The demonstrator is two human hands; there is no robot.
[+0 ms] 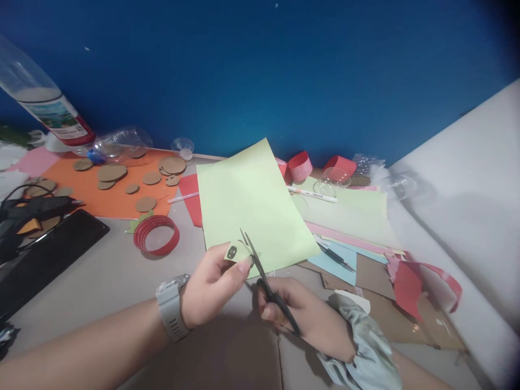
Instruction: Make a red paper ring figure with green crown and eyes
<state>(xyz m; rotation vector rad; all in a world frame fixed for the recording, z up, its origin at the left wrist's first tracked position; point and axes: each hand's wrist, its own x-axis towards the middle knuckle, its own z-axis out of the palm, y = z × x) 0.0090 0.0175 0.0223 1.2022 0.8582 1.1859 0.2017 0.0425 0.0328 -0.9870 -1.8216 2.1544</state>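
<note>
Pinched between the thumb and fingers of my left hand (213, 287) is a small pale green paper piece (239, 249) with a dark oval marking on it. My right hand (304, 311) is closed around the black handles of a pair of scissors (259, 264). Its blades point up and away, parted slightly, at the right edge of the small piece. Whether they touch the paper I cannot tell. Directly behind both hands lies a large light green paper sheet (247, 200); the hands hide part of its near edge.
Cardboard discs (111, 173) lie on orange paper (97, 203) at left, near a red paper ring (156, 236), a dark phone (52, 260) and a tilted plastic bottle (57, 116). Coloured papers (345, 211), a marker (312, 194) and a black pen (337, 257) are at right. A blue wall (260, 70) rises behind.
</note>
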